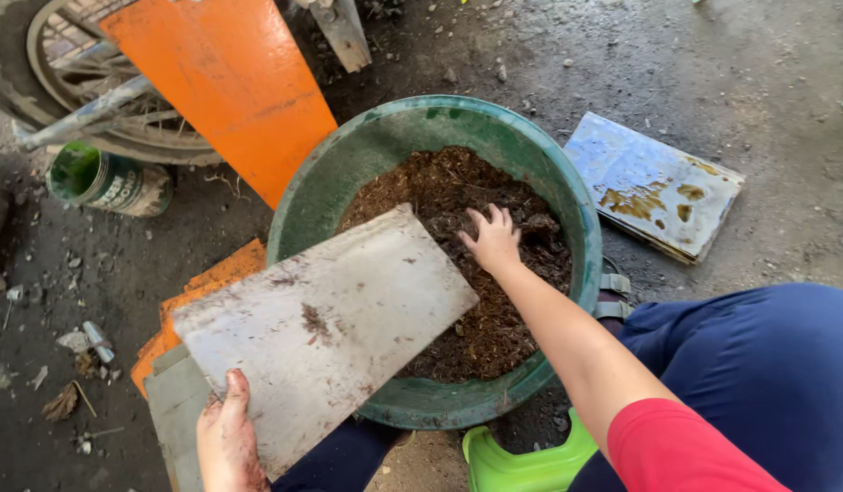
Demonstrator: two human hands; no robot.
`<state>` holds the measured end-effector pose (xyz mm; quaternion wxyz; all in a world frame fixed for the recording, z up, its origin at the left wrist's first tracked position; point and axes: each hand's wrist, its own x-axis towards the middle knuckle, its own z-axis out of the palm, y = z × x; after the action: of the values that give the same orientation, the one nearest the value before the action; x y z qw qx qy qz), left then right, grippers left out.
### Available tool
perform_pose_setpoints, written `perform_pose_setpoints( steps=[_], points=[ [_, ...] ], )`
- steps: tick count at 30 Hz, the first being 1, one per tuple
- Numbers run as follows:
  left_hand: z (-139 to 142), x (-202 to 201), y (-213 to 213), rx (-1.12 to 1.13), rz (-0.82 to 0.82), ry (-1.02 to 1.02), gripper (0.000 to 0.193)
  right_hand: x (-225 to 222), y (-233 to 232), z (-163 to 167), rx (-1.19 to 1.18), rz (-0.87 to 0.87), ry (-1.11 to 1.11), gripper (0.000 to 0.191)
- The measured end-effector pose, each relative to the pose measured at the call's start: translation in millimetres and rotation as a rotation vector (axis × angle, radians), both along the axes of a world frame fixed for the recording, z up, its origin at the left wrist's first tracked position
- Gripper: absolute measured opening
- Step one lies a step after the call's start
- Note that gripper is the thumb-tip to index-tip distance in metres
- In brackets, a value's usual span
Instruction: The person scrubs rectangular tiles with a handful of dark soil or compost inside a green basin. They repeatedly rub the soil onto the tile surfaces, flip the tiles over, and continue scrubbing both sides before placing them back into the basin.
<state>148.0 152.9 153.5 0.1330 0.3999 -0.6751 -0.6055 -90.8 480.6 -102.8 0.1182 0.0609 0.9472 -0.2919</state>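
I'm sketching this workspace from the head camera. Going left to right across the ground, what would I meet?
Green tin can → left hand gripping the grey flat tile → right hand pressed into the brown soil mix inside the green basin → stained bluish tile.

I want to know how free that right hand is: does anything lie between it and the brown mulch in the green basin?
Nothing visible does. The right hand rests directly on the brown fibrous mulch inside the round green plastic basin. The flat grey tile, held by the left hand, overhangs the rim beside it.
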Motion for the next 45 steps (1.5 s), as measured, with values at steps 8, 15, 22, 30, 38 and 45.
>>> perform_pose_setpoints(
  steps=[8, 15, 22, 30, 38, 45],
  points=[
    [16, -6, -1, -0.007, 0.161, 0.052, 0.046, 55, -22, 27, 0.463, 0.616, -0.585, 0.092],
    [-3, -7, -13, 0.017, 0.108, 0.119, 0.049, 99, -3, -23, 0.729, 0.789, -0.227, 0.068],
    [-23, -10, -20, 0.022, 0.066, 0.135, 0.053, 113, 9, -55, 0.685, 0.762, -0.155, 0.051],
    [-77, -27, 28, 0.059, -0.094, -0.009, 0.058, 57, 46, 0, -0.096, 0.129, -0.273, 0.076],
    [-151, -52, 107, 0.193, -0.196, -0.264, 0.063, 89, -29, 134, -0.330, 0.462, -0.186, 0.067],
    [-157, -57, 112, -0.103, -0.316, -0.123, 0.060, 126, -92, 91, -0.516, 0.111, 0.247, 0.047]
  ],
)
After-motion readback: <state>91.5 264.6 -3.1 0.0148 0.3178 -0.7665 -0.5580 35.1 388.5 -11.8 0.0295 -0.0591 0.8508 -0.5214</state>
